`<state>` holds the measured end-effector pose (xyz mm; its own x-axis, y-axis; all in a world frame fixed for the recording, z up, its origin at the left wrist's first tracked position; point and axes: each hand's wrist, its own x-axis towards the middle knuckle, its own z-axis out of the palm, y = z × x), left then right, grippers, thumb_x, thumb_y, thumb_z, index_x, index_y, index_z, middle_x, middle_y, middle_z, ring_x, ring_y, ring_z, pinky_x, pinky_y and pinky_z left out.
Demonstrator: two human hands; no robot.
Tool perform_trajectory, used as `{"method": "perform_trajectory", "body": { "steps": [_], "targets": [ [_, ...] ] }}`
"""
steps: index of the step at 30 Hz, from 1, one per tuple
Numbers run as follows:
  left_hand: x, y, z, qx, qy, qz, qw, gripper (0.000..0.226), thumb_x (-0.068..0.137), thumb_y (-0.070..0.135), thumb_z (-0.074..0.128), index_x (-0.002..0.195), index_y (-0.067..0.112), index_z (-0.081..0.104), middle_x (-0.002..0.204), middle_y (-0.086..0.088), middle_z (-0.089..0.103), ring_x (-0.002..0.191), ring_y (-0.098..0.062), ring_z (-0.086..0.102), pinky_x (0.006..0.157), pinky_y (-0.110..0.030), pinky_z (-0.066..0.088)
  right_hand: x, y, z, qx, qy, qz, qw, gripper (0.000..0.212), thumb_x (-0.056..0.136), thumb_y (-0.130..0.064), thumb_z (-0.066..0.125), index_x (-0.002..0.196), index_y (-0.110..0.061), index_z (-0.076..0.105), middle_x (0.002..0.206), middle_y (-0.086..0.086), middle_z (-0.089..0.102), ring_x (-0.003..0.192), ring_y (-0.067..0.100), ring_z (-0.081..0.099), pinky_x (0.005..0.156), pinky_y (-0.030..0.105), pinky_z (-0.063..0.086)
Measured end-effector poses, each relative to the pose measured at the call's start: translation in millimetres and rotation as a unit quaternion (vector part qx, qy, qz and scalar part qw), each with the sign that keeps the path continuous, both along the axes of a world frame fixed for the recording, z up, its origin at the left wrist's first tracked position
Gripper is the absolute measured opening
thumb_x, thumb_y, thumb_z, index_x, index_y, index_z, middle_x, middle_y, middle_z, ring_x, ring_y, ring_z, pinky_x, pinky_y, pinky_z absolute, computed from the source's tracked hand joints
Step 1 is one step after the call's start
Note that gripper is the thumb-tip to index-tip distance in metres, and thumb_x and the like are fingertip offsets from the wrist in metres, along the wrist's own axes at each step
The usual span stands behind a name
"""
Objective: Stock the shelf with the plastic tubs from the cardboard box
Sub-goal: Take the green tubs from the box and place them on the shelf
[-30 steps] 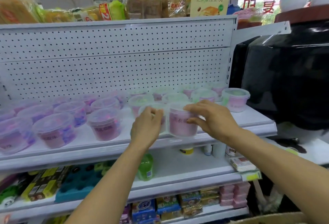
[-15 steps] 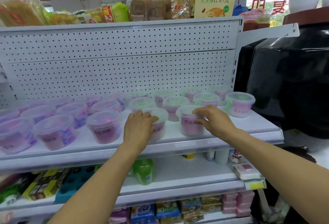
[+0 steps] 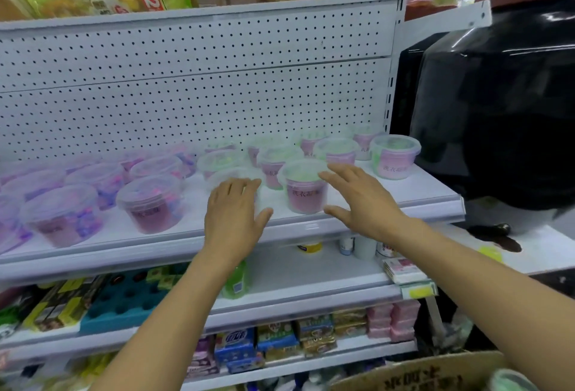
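Both hands are held spread, gripping nothing: the left hand [image 3: 235, 215] hides part of one tub [image 3: 231, 176], the right hand [image 3: 361, 202] is just beside another tub [image 3: 306, 187]. More tubs crowd the shelf [image 3: 357, 224] behind. The cardboard box [image 3: 426, 373] is seen below.

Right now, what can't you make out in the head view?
- Tub behind the left hand: mostly hidden by the hand, label unseen.
- Cardboard box: cut off by the bottom edge, contents unseen.
- Tubs at far left: blurred, cut by the left edge.
- Label on the tub beside the right hand: too blurred to read.
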<state>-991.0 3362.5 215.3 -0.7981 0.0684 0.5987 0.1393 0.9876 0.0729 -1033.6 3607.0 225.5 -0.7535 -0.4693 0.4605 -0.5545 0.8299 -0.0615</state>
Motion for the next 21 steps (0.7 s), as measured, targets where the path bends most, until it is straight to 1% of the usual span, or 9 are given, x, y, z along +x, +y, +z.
{"method": "perform_trajectory", "body": {
  "steps": [3, 5, 7, 9, 11, 13, 15, 18, 21],
  "targets": [
    [24, 41, -14, 0.016, 0.028, -0.059, 0.998, 0.053, 0.085, 0.037, 0.064, 0.131, 0.013, 0.052, 0.128, -0.008, 0.055, 0.119, -0.030, 0.049, 0.099, -0.043, 0.041, 31, 34, -15, -0.042, 0.044, 0.009, 0.998, 0.052, 0.088, -0.033, 0.064, 0.136, -0.020, 0.050, 0.144, 0.008, 0.045, 0.129, 0.031, 0.043, 0.098, 0.044, 0.043],
    [38, 76, -29, 0.043, 0.010, -0.100, 0.994, 0.052, 0.089, 0.038, 0.060, 0.134, 0.014, 0.050, 0.131, -0.007, 0.053, 0.120, -0.027, 0.048, 0.099, -0.042, 0.042, 50, 65, -30, -0.043, 0.057, 0.007, 0.997, 0.048, 0.087, -0.031, 0.066, 0.132, -0.019, 0.053, 0.140, 0.008, 0.050, 0.125, 0.031, 0.049, 0.090, 0.042, 0.048],
    [50, 114, -47, 0.082, -0.041, -0.134, 0.987, 0.051, 0.092, 0.040, 0.056, 0.137, 0.019, 0.046, 0.134, -0.002, 0.051, 0.122, -0.022, 0.046, 0.099, -0.037, 0.042, 66, 100, -49, -0.048, 0.043, -0.001, 0.998, 0.045, 0.087, -0.032, 0.065, 0.129, -0.020, 0.055, 0.136, 0.005, 0.053, 0.118, 0.028, 0.054, 0.080, 0.037, 0.051],
    [57, 155, -69, 0.129, -0.126, -0.159, 0.971, 0.052, 0.093, 0.044, 0.051, 0.141, 0.026, 0.040, 0.140, 0.005, 0.044, 0.128, -0.015, 0.039, 0.101, -0.029, 0.035, 79, 141, -71, -0.075, 0.014, -0.030, 0.997, 0.041, 0.089, -0.035, 0.061, 0.128, -0.022, 0.057, 0.132, 0.000, 0.055, 0.112, 0.023, 0.057, 0.071, 0.032, 0.051],
    [62, 196, -97, 0.164, -0.206, -0.184, 0.947, 0.051, 0.094, 0.048, 0.047, 0.142, 0.031, 0.036, 0.143, 0.010, 0.040, 0.132, -0.012, 0.035, 0.101, -0.025, 0.032, 89, 186, -99, -0.118, -0.051, -0.090, 0.988, 0.039, 0.093, -0.038, 0.056, 0.130, -0.028, 0.054, 0.130, -0.006, 0.053, 0.110, 0.015, 0.055, 0.071, 0.031, 0.049],
    [64, 235, -129, 0.192, -0.279, -0.210, 0.917, 0.051, 0.094, 0.048, 0.047, 0.142, 0.033, 0.036, 0.141, 0.013, 0.041, 0.131, -0.008, 0.037, 0.100, -0.021, 0.031, 97, 233, -133, -0.168, -0.131, -0.165, 0.963, 0.039, 0.093, -0.041, 0.053, 0.131, -0.033, 0.051, 0.128, -0.012, 0.051, 0.111, 0.010, 0.053, 0.078, 0.033, 0.049],
    [63, 271, -162, 0.215, -0.356, -0.216, 0.883, 0.049, 0.094, 0.047, 0.050, 0.139, 0.034, 0.040, 0.138, 0.016, 0.044, 0.127, -0.005, 0.041, 0.098, -0.018, 0.031, 106, 275, -170, -0.212, -0.203, -0.238, 0.926, 0.038, 0.093, -0.039, 0.055, 0.129, -0.031, 0.052, 0.122, -0.012, 0.053, 0.105, 0.008, 0.056, 0.081, 0.034, 0.048],
    [54, 321, -222, 0.276, -0.480, -0.200, 0.808, 0.044, 0.092, 0.040, 0.056, 0.133, 0.028, 0.048, 0.129, 0.011, 0.056, 0.115, -0.005, 0.053, 0.096, -0.022, 0.043, 118, 323, -232, -0.261, -0.294, -0.301, 0.869, 0.030, 0.091, -0.026, 0.059, 0.119, -0.017, 0.062, 0.111, 0.001, 0.065, 0.093, 0.016, 0.062, 0.080, 0.032, 0.049],
    [41, 365, -282, 0.319, -0.579, -0.165, 0.732, 0.039, 0.092, 0.035, 0.059, 0.128, 0.023, 0.053, 0.118, 0.003, 0.063, 0.101, -0.006, 0.059, 0.083, -0.019, 0.047, 127, 356, -302, -0.298, -0.394, -0.357, 0.793, 0.023, 0.092, -0.025, 0.058, 0.109, -0.012, 0.066, 0.105, 0.006, 0.068, 0.095, 0.025, 0.063, 0.083, 0.038, 0.050]
  ]
}}
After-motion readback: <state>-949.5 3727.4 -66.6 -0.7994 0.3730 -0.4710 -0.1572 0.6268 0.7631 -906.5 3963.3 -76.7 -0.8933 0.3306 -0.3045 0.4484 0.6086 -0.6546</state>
